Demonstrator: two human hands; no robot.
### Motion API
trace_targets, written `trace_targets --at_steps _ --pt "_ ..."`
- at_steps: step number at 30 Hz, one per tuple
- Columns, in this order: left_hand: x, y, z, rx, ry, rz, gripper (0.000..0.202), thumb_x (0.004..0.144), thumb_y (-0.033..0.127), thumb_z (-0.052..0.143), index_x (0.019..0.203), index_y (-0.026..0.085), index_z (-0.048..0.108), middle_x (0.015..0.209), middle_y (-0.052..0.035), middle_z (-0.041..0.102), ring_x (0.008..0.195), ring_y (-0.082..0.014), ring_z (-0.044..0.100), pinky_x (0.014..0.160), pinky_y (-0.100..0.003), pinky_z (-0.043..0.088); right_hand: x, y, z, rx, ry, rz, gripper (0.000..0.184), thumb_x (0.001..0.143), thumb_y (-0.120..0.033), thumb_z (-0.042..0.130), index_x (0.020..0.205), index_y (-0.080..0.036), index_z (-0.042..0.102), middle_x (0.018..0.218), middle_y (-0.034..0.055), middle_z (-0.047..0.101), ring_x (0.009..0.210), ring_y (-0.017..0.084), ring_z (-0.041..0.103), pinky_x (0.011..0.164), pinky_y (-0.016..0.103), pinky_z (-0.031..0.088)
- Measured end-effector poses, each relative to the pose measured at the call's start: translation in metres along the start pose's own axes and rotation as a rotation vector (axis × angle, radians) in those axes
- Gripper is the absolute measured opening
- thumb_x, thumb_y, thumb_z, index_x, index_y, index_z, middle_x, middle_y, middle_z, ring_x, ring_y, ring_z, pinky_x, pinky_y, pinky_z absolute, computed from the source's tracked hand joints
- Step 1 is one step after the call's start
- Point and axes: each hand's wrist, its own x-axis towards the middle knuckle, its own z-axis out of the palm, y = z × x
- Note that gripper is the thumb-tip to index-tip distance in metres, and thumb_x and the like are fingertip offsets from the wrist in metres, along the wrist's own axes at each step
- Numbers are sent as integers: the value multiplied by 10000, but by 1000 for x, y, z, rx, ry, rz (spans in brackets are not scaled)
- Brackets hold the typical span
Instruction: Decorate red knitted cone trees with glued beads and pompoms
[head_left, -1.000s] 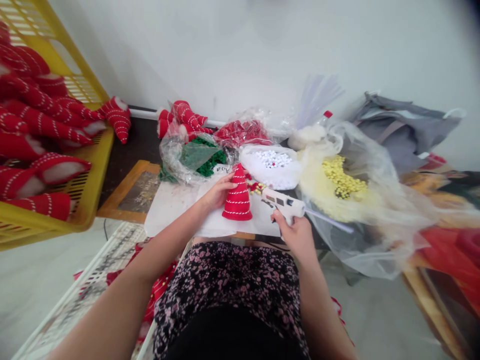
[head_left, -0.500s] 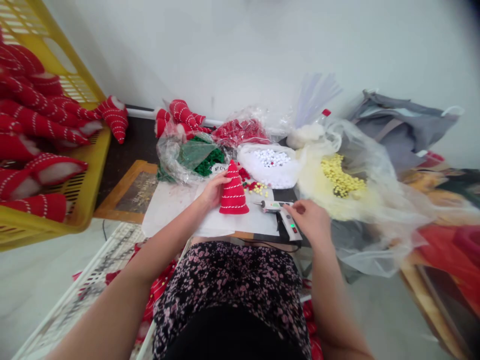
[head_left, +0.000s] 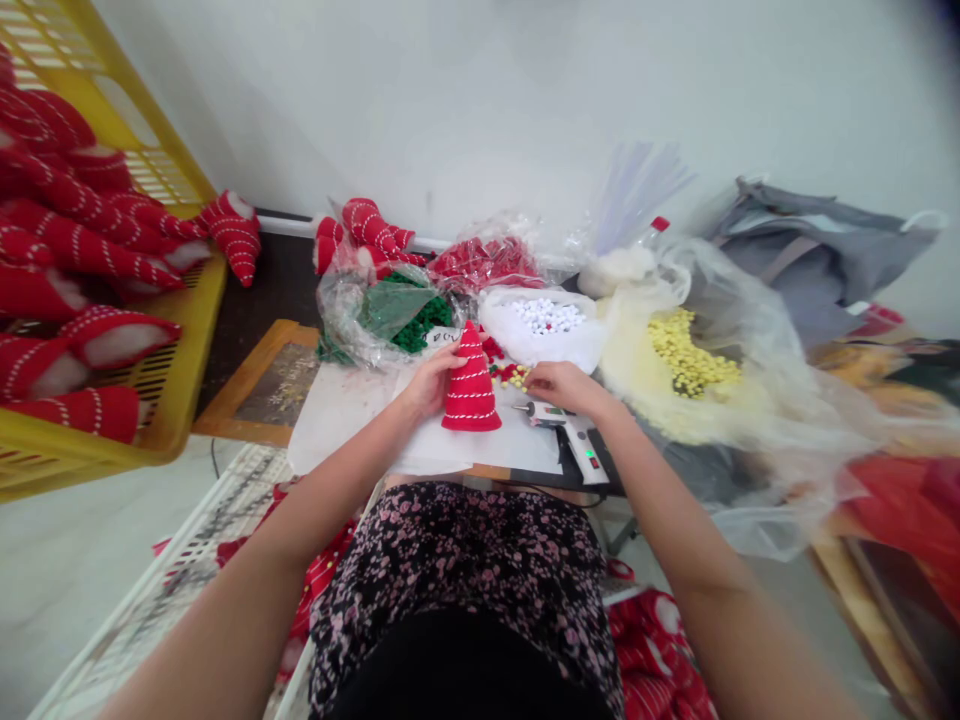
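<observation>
My left hand [head_left: 437,380] is closed on the upper side of a red felt cone [head_left: 471,395] with white stitched bands, held upright over white paper. My right hand [head_left: 562,386] has its fingers drawn together at a small pile of yellow pom-poms [head_left: 517,374]; whether anything is between the fingertips is too small to tell. Red and green pom-poms lie beside the yellow ones, partly hidden by the cone. Below my right hand rests a white glue gun [head_left: 576,440], its green light lit and its nozzle pointing left, untouched by my fingers.
Behind the cone are a bag of green pom-poms [head_left: 409,312], a bag of white pom-poms [head_left: 544,318] and a bag of red pieces [head_left: 486,264]. At right sits a bag of yellow pom-poms [head_left: 686,355]. A yellow crate [head_left: 169,420] of red cones stands left.
My right hand has left the glue gun's handle and moved up and left to the small yellow pom-poms. My left hand still holds the cone in nearly the same place.
</observation>
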Motion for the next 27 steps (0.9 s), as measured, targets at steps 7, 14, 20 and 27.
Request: trace_targets --at_steps 7,14,20,27 --pt "1 -3 -3 32 -12 9 617 631 217 778 1242 137 750 950 -75 790 797 -212 705 780 -336 539 3 -4 2 164 -31 -37 133 885 -191 690 845 -212 815 897 40 813 815 191 725 802 316 547" --pt "0 -2 -2 -6 -20 6 608 632 203 796 1236 149 755 944 -54 783 794 -197 699 768 -323 537 6 -7 -11 488 202 167 281 757 -447 813 814 -175 777 791 51 798 698 199 710 712 353 590" --pt "3 -5 -6 45 -67 10 615 664 222 784 1270 126 731 1042 -104 801 883 -239 731 836 -352 545 13 -67 -12 502 323 16 253 844 -435 758 920 -194 765 863 51 801 745 189 722 749 350 606" --pt "7 -12 -12 49 -94 35 527 661 194 805 1183 160 750 1053 -82 803 892 -226 737 882 -350 536 32 -99 -1 273 378 -134 93 926 -250 680 925 -213 765 945 48 786 798 185 703 808 354 596"
